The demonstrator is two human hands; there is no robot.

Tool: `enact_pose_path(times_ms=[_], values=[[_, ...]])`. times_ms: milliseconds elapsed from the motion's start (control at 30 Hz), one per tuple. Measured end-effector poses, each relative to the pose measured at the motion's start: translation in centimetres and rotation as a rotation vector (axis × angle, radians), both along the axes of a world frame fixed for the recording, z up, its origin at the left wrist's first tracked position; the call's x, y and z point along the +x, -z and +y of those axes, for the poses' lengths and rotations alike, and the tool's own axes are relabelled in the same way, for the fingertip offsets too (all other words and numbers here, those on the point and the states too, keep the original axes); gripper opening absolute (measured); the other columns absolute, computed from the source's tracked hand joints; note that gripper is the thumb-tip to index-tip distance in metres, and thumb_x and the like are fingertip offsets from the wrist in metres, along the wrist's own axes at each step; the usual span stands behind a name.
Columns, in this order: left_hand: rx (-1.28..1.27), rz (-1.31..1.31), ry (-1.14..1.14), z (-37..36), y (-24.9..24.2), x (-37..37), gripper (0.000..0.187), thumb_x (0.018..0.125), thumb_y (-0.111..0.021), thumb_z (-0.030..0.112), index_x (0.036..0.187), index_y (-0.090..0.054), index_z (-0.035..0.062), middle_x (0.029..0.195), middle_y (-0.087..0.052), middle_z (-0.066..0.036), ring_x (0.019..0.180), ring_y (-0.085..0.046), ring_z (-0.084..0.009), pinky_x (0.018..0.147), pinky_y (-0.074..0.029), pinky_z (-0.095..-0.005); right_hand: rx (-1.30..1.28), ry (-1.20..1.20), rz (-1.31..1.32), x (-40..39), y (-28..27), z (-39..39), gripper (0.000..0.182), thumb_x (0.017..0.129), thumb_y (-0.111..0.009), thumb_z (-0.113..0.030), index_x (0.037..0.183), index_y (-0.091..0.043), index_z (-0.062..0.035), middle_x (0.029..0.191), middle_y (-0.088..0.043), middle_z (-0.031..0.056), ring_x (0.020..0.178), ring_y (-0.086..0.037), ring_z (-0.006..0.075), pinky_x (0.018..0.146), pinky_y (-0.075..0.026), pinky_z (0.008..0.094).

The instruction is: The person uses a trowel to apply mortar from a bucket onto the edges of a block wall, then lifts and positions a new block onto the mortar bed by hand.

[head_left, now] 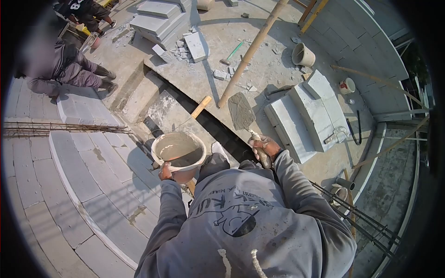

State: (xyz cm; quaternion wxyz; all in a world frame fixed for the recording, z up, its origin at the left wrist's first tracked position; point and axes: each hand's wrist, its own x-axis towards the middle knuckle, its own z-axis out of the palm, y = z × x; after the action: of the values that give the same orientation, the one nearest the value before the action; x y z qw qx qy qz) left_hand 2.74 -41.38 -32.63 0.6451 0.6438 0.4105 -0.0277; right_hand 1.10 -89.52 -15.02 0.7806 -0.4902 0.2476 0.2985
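Observation:
My left hand [165, 172] grips the near rim of a round bucket [178, 154] holding grey wet mortar, held in front of my chest. My right hand [265, 148] is closed around the handle of a masonry trowel [242, 112]; its mortar-smeared blade points up and away from me, above a dark gap in the concrete slab. A curved wall of grey blocks [88, 176] runs along my left side, just beside the bucket.
Another person [65, 69] crouches on the block wall at upper left. Stacked grey blocks [306, 111] lie right of the trowel, more blocks [160, 18] at the top. A bamboo pole [252, 51] leans across. Rebar [60, 127] juts at left and lower right. A bucket [303, 55] stands behind.

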Motion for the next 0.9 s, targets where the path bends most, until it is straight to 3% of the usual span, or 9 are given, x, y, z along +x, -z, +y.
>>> enact_pose_path(times_ms=[200, 333, 400, 500, 533, 700, 767, 800, 900], values=[[0.412, -0.278, 0.481, -0.3, 1.1, 11.6, 0.027, 0.067, -0.067, 0.014, 0.091, -0.062, 0.0049, 0.087, -0.062, -0.006, 0.083, -0.06, -0.0194, 0.075, -0.048, -0.0335, -0.427, -0.04, 0.014, 6.8, 2.9, -0.4, 0.019, 0.074, -0.066, -0.013, 0.087, -0.053, -0.0062, 0.061, -0.05, 0.0043, 0.047, -0.05, 0.016, 0.045, -0.043, 0.0293], [0.216, -0.037, 0.123, -1.6, 3.1, 20.1, 0.023, 0.07, -0.064, 0.019, 0.085, -0.069, 0.0019, 0.076, -0.065, -0.008, 0.069, -0.057, -0.018, 0.065, -0.045, -0.0299, -0.734, -0.128, 0.135, 12.0, 3.6, -1.8, 0.024, 0.068, -0.069, -0.013, 0.085, -0.064, 0.0041, 0.073, -0.064, 0.0144, 0.061, -0.061, 0.0239, 0.055, -0.049, 0.0363], [0.619, -0.374, 0.39, -2.6, 2.2, 21.5, 0.028, 0.073, -0.062, 0.024, 0.089, -0.069, 0.0026, 0.08, -0.066, -0.009, 0.072, -0.06, -0.0211, 0.067, -0.046, -0.0337, -1.042, -0.599, -0.107, 13.6, 12.8, -5.7, 0.029, 0.073, -0.063, -0.026, 0.09, -0.07, -0.0036, 0.094, -0.066, 0.0208, 0.092, -0.063, 0.032, 0.078, -0.048, 0.0368], [0.111, 0.109, -0.103, -4.7, 0.9, 27.1, 0.031, 0.076, -0.058, 0.026, 0.091, -0.068, 0.0008, 0.085, -0.065, -0.011, 0.073, -0.062, -0.0237, 0.071, -0.049, -0.0361, -1.169, -0.87, -0.309, 18.9, 16.6, -8.4, 0.027, 0.076, -0.061, -0.034, 0.096, -0.071, -0.0191, 0.101, -0.064, 0.0213, 0.098, -0.06, 0.036, 0.085, -0.046, 0.0385], [0.08, -0.123, -0.146, -0.9, 11.0, 28.4, 0.039, 0.078, -0.057, 0.028, 0.103, -0.063, -0.001, 0.09, -0.064, -0.014, 0.077, -0.063, -0.0254, 0.076, -0.051, -0.0388, -1.169, -0.876, -0.322, 20.9, 17.9, -9.1, 0.027, 0.076, -0.061, -0.034, 0.096, -0.071, -0.0191, 0.101, -0.064, 0.0213, 0.098, -0.06, 0.036, 0.085, -0.046, 0.0385], [-0.083, -0.266, -0.162, -0.7, 17.3, 36.1, 0.031, 0.074, -0.064, 0.023, 0.098, -0.063, 0.0045, 0.09, -0.063, -0.012, 0.073, -0.062, -0.0249, 0.066, -0.051, -0.0397, -1.159, -0.894, -0.136, 34.2, 19.4, -11.8, 0.033, 0.074, -0.062, -0.025, 0.108, -0.066, -0.025, 0.103, -0.063, 0.0192, 0.1, -0.061, 0.033, 0.088, -0.047, 0.0376], [0.341, 0.603, -0.231, -1.2, 15.5, 37.1, 0.032, 0.075, -0.062, 0.023, 0.101, -0.061, 0.0041, 0.092, -0.063, -0.012, 0.077, -0.062, -0.0255, 0.07, -0.049, -0.0424, -1.226, -1.136, -0.291, 37.3, 20.3, -12.3, 0.037, 0.071, -0.064, -0.022, 0.108, -0.066, -0.0214, 0.103, -0.063, 0.0202, 0.1, -0.061, 0.0323, 0.087, -0.048, 0.037], [0.141, 0.429, -0.495, -2.5, 15.9, 38.3, 0.036, 0.077, -0.061, 0.024, 0.106, -0.059, 0.0031, 0.095, -0.063, -0.011, 0.077, -0.062, -0.0258, 0.072, -0.049, -0.0436, -1.338, -1.356, -0.483, 40.6, 20.6, -13.3, 0.041, 0.068, -0.066, -0.019, 0.109, -0.066, -0.0179, 0.102, -0.064, 0.0211, 0.1, -0.061, 0.0315, 0.086, -0.049, 0.0364], [-0.103, 0.258, -0.631, -1.1, 16.6, 42.4, 0.045, 0.079, -0.06, 0.029, 0.115, -0.056, 0.0027, 0.109, -0.06, -0.012, 0.085, -0.062, -0.0245, 0.08, -0.046, -0.044, -1.17, -0.537, -0.068, 46.0, 21.7, -13.3, 0.033, 0.071, -0.067, -0.009, 0.103, -0.063, -0.0031, 0.089, -0.064, 0.0211, 0.084, -0.064, 0.0317, 0.073, -0.051, 0.0369]])
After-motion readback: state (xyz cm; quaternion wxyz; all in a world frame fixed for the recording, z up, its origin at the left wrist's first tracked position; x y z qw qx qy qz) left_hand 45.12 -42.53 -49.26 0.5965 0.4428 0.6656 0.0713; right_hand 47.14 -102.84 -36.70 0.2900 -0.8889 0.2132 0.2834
